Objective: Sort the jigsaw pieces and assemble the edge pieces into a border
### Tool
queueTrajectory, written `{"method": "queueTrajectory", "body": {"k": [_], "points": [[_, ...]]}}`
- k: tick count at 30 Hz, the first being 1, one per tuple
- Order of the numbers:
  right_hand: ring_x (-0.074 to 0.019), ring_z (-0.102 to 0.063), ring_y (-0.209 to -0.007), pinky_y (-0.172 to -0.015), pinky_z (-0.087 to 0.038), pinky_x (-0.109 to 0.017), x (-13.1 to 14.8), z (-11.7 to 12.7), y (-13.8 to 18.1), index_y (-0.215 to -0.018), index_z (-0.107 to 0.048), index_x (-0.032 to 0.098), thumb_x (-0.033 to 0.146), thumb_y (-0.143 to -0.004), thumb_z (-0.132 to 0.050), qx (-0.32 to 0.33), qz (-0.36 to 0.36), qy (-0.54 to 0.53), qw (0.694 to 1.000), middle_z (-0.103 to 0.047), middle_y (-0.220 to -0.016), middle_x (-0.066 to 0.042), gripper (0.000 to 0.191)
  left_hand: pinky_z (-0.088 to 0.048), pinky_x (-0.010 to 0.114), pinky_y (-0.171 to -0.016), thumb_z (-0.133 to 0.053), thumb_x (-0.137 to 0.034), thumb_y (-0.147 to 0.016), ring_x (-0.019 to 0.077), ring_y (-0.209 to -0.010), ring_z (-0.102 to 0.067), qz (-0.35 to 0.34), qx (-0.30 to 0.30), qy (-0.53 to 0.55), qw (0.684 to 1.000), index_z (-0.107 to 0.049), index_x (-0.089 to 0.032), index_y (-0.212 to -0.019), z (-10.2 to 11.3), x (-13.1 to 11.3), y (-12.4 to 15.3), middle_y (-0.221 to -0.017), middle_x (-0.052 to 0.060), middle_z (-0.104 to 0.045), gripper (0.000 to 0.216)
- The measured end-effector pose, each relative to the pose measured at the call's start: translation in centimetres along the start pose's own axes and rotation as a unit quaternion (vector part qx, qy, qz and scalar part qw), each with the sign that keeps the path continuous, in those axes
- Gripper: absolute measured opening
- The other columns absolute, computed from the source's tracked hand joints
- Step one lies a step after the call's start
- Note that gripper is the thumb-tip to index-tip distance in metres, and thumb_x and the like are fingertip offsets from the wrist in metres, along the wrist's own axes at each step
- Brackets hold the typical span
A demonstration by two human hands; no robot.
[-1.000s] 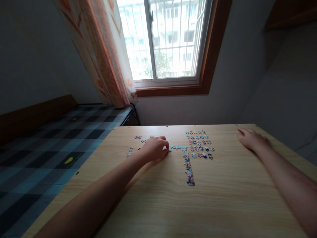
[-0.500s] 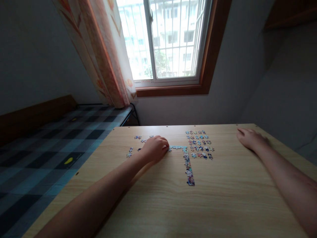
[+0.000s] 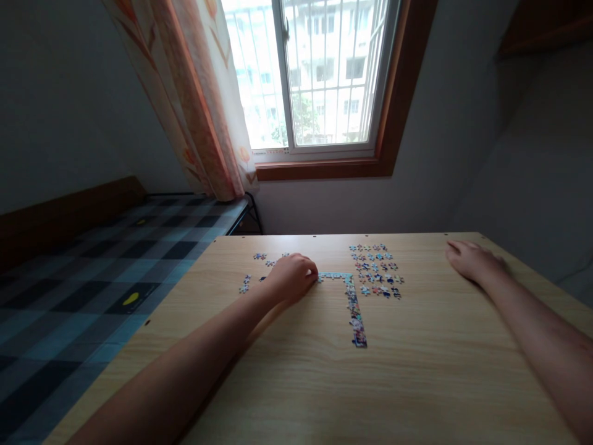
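Note:
My left hand (image 3: 294, 276) is at the left end of a joined strip of jigsaw puzzle (image 3: 336, 275). Its thumb and fingers are pinched on a puzzle piece at that end, mostly hidden by the fingertips. From the strip's right end, a second joined strip (image 3: 356, 312) runs down toward me, so the two form a corner. My right hand (image 3: 475, 259) rests on the far right of the table with its fingers curled in, and no object shows in it. Loose puzzle pieces (image 3: 376, 267) lie in rows right of the corner.
More loose pieces (image 3: 245, 284) lie left of and behind my left hand, partly covered by it. The wooden table (image 3: 296, 395) reaches toward a wall with a barred window (image 3: 333, 74). A bed with a checked cover (image 3: 115, 272) stands on the left, beside a curtain (image 3: 185, 93).
The whole view has shifted slightly, so the table appears a little farther right. Both hands stay in nearly the same places, the left still at the strip's end.

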State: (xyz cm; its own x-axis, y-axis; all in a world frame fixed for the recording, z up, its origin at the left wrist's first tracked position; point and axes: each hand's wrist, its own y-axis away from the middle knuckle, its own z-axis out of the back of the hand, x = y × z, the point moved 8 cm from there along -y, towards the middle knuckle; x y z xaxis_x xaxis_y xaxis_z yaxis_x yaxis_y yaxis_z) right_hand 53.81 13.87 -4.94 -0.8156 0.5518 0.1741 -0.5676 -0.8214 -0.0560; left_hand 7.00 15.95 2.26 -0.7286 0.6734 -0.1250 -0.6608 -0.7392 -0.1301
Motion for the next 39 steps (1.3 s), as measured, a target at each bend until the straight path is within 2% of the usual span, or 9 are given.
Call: {"method": "queueTrajectory", "body": {"k": [5, 13, 23, 32, 39], "points": [[-0.0395, -0.046, -0.137, -0.111, -0.036, -0.063, -0.08, -0.02, -0.19, -0.144, -0.053, 0.03, 0.05, -0.097, -0.028, -0.011, 0.011, -0.004, 1.0, -0.044, -0.157, -0.011, 0.057, -0.052, 0.032, -0.081, -0.061, -0.023, -0.087, 0.0214, -0.086, -0.067, 0.01, -0.003, 0.01, 1.0, -0.08, -0.024, -0.087, 0.09, 0.04, 0.01, -0.09, 0.004, -0.077, 0.019], [-0.0375, -0.046, -0.138, -0.112, -0.036, -0.061, -0.5, -0.58, -0.71, -0.144, -0.052, 0.034, 0.051, -0.096, -0.03, -0.011, 0.012, -0.005, 1.0, -0.046, -0.156, -0.008, 0.056, -0.052, 0.032, -0.082, -0.061, -0.021, -0.086, 0.0217, -0.087, -0.067, 0.012, -0.001, 0.015, 1.0, -0.08, -0.024, -0.088, 0.0, 0.07, 0.0, -0.09, 0.004, -0.076, 0.019], [-0.0403, -0.045, -0.138, -0.112, -0.034, -0.064, -0.34, -0.27, -0.33, -0.146, -0.051, 0.03, 0.052, -0.097, -0.026, -0.004, 0.003, -0.006, 1.0, -0.041, -0.159, -0.011, 0.059, -0.052, 0.035, -0.082, -0.067, -0.031, -0.087, 0.0229, -0.088, -0.065, 0.005, -0.028, 0.017, 0.999, -0.078, -0.023, -0.085, -0.6, 0.46, -0.21, -0.087, 0.004, -0.075, 0.013], [-0.0377, -0.044, -0.14, -0.113, -0.033, -0.06, -0.25, -0.23, -0.25, -0.146, -0.05, 0.033, 0.053, -0.096, -0.026, 0.002, -0.003, 0.0, 1.0, -0.041, -0.16, -0.007, 0.06, -0.051, 0.033, -0.08, -0.062, -0.023, -0.087, 0.0213, -0.085, -0.064, -0.003, -0.029, 0.016, 0.999, -0.077, -0.023, -0.084, -0.45, 0.26, -0.21, -0.089, 0.004, -0.076, 0.016], [-0.0377, -0.043, -0.14, -0.113, -0.034, -0.06, -0.07, -0.15, 0.0, -0.148, -0.049, 0.029, 0.052, -0.097, -0.024, 0.005, 0.002, 0.001, 1.0, -0.04, -0.16, -0.009, 0.061, -0.05, 0.033, -0.082, -0.06, -0.018, -0.087, 0.0205, -0.084, -0.065, -0.016, -0.04, -0.003, 0.999, -0.078, -0.023, -0.082, -0.22, -0.07, -0.26, -0.089, 0.003, -0.077, 0.019]]}}
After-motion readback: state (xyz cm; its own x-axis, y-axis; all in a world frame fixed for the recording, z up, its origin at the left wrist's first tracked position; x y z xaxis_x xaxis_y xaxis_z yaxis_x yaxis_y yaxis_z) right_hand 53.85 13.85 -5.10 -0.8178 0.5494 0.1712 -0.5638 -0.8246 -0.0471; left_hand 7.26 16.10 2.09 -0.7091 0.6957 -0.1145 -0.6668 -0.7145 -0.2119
